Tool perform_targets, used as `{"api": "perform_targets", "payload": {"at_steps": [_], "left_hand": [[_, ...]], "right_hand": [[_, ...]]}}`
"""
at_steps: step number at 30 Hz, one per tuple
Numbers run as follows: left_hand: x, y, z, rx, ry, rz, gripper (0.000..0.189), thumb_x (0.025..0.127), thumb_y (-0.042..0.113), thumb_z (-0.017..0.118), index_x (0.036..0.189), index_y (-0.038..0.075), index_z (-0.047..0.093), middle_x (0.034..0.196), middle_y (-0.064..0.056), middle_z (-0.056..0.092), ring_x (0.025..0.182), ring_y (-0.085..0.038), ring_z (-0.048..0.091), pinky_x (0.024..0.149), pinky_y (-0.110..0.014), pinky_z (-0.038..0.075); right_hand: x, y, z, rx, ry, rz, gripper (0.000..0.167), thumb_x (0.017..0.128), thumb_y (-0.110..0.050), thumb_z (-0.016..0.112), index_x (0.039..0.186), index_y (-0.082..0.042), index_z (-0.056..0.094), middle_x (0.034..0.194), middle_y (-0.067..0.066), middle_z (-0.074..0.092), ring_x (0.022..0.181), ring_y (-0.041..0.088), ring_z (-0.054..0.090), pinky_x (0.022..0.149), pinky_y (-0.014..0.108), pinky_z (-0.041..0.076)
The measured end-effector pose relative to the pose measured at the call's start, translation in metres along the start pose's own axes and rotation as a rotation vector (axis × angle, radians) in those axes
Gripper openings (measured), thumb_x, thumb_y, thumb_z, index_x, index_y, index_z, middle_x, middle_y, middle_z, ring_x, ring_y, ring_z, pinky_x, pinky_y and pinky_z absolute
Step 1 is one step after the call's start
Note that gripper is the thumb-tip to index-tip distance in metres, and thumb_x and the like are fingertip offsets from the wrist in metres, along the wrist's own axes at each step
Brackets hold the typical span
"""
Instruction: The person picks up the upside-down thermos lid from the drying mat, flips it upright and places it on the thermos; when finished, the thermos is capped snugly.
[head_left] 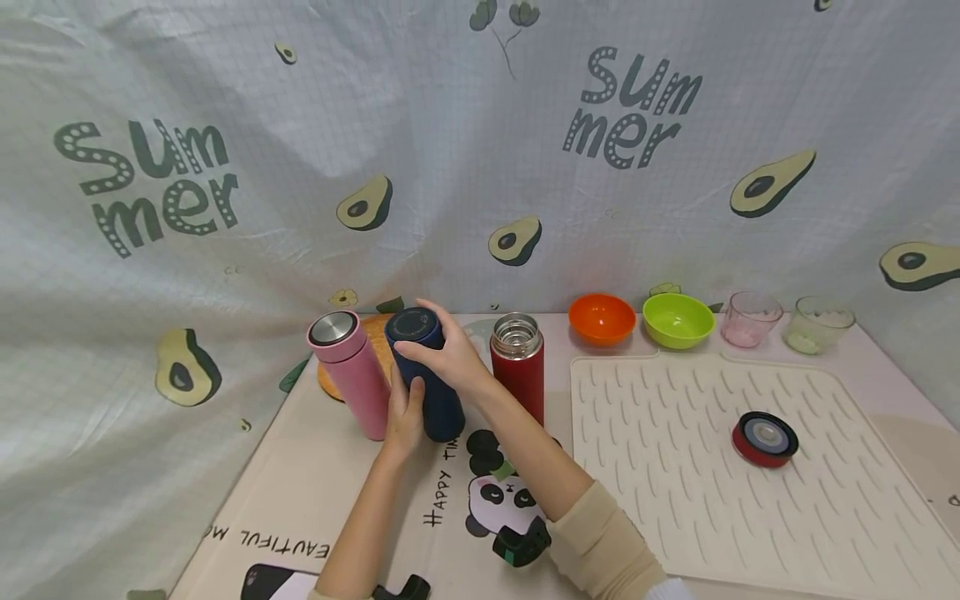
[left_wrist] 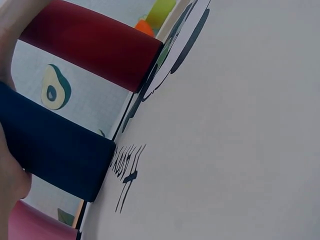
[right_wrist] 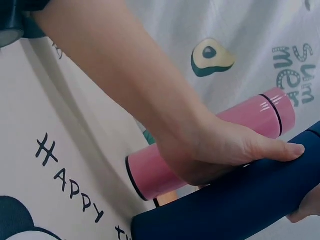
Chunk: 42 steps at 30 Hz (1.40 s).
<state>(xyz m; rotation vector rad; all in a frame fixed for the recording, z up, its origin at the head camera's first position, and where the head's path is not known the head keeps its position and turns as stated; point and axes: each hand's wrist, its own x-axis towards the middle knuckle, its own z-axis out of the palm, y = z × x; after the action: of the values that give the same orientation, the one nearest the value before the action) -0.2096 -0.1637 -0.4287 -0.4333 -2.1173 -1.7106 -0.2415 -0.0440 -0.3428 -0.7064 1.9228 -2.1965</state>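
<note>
Upright on the table is a navy blue thermos (head_left: 441,408), its dark round lid (head_left: 412,323) in place. My left hand (head_left: 405,421) grips its body low on the near left side, the thumb lying along the navy surface. Up at the lid, my right hand (head_left: 453,354) curls round from the right, thumb in front and fingers behind. Close by on the left stands a pink thermos (right_wrist: 250,117) with a steel-topped lid, partly behind my left hand in the right wrist view. To the right is a red thermos (head_left: 517,375) without its lid, showing a steel mouth.
A red and black lid (head_left: 765,439) lies on the cream ridged mat (head_left: 637,467) at right. Along the back edge are an orange bowl (head_left: 602,320), a green bowl (head_left: 678,321), a pink glass (head_left: 752,319) and a greenish glass (head_left: 817,325). A patterned curtain (head_left: 420,125) hangs behind.
</note>
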Motion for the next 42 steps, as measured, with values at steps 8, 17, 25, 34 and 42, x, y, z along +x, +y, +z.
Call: {"api": "perform_targets", "payload": {"at_steps": [8, 17, 25, 34, 42], "left_hand": [[0.0, 0.001, 0.001, -0.04, -0.021, 0.034, 0.054, 0.1, 0.03, 0.031, 0.145, 0.008, 0.008, 0.14, -0.018, 0.029, 0.123, -0.026, 0.035, 0.102, -0.033, 0.03], [-0.002, 0.016, 0.001, -0.027, -0.005, -0.005, 0.061, 0.099, 0.036, 0.033, 0.14, -0.004, 0.012, 0.134, -0.026, 0.032, 0.12, -0.034, 0.038, 0.101, -0.042, 0.033], [-0.004, 0.036, 0.003, 0.002, -0.014, -0.026, 0.06, 0.099, 0.036, 0.029, 0.14, -0.004, 0.012, 0.133, -0.027, 0.032, 0.117, -0.035, 0.041, 0.094, -0.02, 0.034], [-0.003, 0.037, 0.003, 0.008, -0.018, 0.012, 0.063, 0.098, 0.037, 0.032, 0.14, -0.005, 0.012, 0.134, -0.029, 0.03, 0.119, -0.038, 0.039, 0.099, -0.05, 0.032], [-0.003, 0.038, 0.001, 0.029, -0.013, 0.019, 0.06, 0.099, 0.033, 0.033, 0.141, -0.004, 0.013, 0.133, -0.028, 0.033, 0.117, -0.038, 0.041, 0.097, -0.051, 0.034]], "right_hand": [[0.002, 0.0, 0.004, 0.005, 0.085, -0.003, 0.061, 0.076, -0.011, 0.073, 0.126, -0.009, 0.037, 0.119, 0.009, 0.047, 0.104, 0.021, 0.054, 0.088, 0.033, 0.046], [-0.001, -0.002, -0.001, 0.009, 0.011, 0.029, 0.057, 0.084, -0.014, 0.064, 0.136, -0.012, 0.039, 0.126, 0.011, 0.051, 0.11, 0.025, 0.052, 0.092, 0.042, 0.043], [-0.001, 0.002, 0.002, -0.044, 0.082, -0.013, 0.058, 0.08, -0.015, 0.069, 0.129, -0.01, 0.039, 0.121, 0.009, 0.049, 0.106, 0.023, 0.053, 0.088, 0.037, 0.046], [-0.001, 0.001, 0.001, -0.017, 0.04, 0.003, 0.056, 0.084, -0.014, 0.064, 0.134, -0.009, 0.039, 0.124, 0.012, 0.051, 0.109, 0.023, 0.053, 0.093, 0.04, 0.042], [0.001, -0.001, 0.002, -0.043, 0.061, 0.007, 0.059, 0.081, -0.006, 0.066, 0.133, -0.002, 0.038, 0.125, 0.017, 0.049, 0.11, 0.028, 0.051, 0.092, 0.039, 0.044]]}}
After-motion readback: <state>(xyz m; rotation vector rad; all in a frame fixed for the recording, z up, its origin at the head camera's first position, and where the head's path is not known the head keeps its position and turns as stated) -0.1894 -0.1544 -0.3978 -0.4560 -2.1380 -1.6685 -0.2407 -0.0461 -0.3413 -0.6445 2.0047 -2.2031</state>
